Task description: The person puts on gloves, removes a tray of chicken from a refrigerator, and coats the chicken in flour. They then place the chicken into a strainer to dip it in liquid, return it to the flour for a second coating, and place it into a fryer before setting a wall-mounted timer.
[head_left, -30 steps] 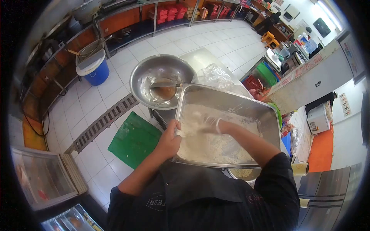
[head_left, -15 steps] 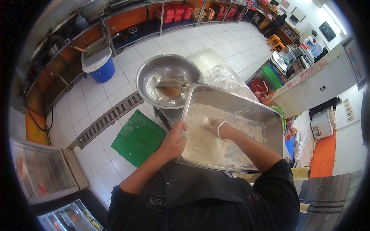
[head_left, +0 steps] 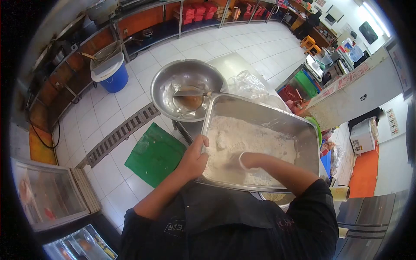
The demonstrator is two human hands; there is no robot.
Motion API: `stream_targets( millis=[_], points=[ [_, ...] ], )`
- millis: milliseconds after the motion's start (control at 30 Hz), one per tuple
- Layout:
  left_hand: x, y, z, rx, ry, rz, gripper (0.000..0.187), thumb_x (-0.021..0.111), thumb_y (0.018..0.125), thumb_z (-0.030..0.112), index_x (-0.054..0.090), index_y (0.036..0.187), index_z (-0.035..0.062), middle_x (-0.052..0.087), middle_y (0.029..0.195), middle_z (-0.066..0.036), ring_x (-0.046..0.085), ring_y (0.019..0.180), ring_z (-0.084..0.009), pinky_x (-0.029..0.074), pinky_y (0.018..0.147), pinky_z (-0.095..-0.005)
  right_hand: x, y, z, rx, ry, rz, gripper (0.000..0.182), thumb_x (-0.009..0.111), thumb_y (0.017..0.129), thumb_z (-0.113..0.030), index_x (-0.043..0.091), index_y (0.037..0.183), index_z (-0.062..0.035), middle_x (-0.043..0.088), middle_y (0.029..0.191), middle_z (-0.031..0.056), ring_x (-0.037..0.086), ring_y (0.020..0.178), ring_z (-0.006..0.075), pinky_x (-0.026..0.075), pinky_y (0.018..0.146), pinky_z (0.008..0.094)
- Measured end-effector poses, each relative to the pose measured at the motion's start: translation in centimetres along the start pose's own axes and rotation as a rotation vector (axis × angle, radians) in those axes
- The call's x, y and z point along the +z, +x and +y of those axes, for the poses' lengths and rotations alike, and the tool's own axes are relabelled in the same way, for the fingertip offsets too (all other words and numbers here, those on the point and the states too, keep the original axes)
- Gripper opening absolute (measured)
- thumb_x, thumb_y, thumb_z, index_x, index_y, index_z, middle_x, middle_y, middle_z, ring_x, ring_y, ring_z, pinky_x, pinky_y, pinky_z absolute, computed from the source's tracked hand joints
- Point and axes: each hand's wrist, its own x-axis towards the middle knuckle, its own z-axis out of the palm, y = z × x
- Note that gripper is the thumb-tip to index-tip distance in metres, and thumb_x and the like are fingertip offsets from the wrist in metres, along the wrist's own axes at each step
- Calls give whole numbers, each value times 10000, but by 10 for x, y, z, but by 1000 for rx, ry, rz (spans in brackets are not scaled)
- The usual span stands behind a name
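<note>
My left hand (head_left: 196,159) is closed around the left rim of a deep rectangular steel pan (head_left: 277,112). White flour (head_left: 264,143) covers much of the pan's bottom. Inside, my right hand (head_left: 236,162) is down in the flour near the pan's front side; its fingers are blurred and partly buried. A white band shows at that wrist. A small flour-coated lump (head_left: 221,142) lies left of centre, a little beyond the right hand. Past the pan's far left corner, a knife (head_left: 190,93) with a wide blade lies across a steel bowl (head_left: 162,82).
Behind the pan, a clear plastic bag (head_left: 249,84) lies on a steel table (head_left: 232,65). A green crate (head_left: 154,156) stands on the tiled floor beside a drain grate (head_left: 123,134). Further left is a blue bucket (head_left: 115,80). A person (head_left: 308,26) in dark clothes is far back.
My right hand has moved toward me through the flour, away from the coated lump, which now lies uncovered. My left hand still grips the rim.
</note>
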Motion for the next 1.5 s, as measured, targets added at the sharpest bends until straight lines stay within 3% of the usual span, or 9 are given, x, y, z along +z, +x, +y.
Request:
stream_targets(
  millis=[200,333,533,833,1033,1133,1267,1433,1500],
  points=[
    [-3,2,-4,22,-25,-57,298,437,755,-28,423,1043,43,465,941,-185,498,924,-333,412,909,-382,-12,-9,-10,-165,148,117,508,651,867,-445,676,1076,17,656,1062,177,610,906,236,474,761,402],
    [-4,2,14,-5,34,-91,296,441,755,-14,429,1045,41,471,948,-191,501,944,-354,411,908,-398,-60,-20,-48,145,-51,232,523,696,823,-437,662,1095,8,642,1088,188,620,940,258,485,771,394],
    [-1,11,-4,160,76,-63,302,454,734,-18,427,1030,34,481,941,-196,494,912,-376,412,859,-427,-18,31,17,-682,-996,558,694,639,815,-567,595,1284,-57,594,1254,234,538,1178,418,378,1012,496],
    [-2,10,-4,105,45,-138,268,455,766,-30,412,1018,53,457,959,-143,475,943,-275,399,908,-356,14,34,-6,-403,-808,610,557,699,787,-423,613,1172,-29,616,1150,229,564,1112,428,417,964,519],
    [-1,10,0,169,48,-114,268,463,770,-20,427,1026,52,467,949,-145,479,920,-277,408,891,-367,-37,30,-4,-80,544,336,404,717,845,-319,635,1093,-11,659,907,106,625,790,205,477,591,370],
    [-4,8,6,119,98,-124,272,474,770,-10,429,1030,56,477,941,-146,481,894,-274,417,861,-370,-47,27,8,-70,385,497,387,691,874,-349,654,1066,-15,618,805,40,572,700,133,431,511,324],
    [-3,9,10,32,87,-125,281,474,742,-3,427,1015,42,494,982,-199,501,976,-395,407,907,-420,-67,-11,3,-212,-56,428,522,601,914,-432,644,1166,22,698,976,213,655,877,379,499,798,456],
    [-4,5,9,15,65,-122,280,450,745,-15,434,1019,38,476,962,-182,495,941,-360,410,920,-386,-73,-31,-17,-64,-206,177,496,626,896,-477,676,1127,-41,685,1037,218,652,900,332,494,802,432],
    [-4,8,12,7,65,-120,277,444,746,-19,438,1017,38,473,951,-178,492,924,-350,412,908,-383,-32,0,14,-368,-356,164,502,624,896,-483,673,1134,-43,681,1055,218,649,927,331,492,812,431]
  ],
)
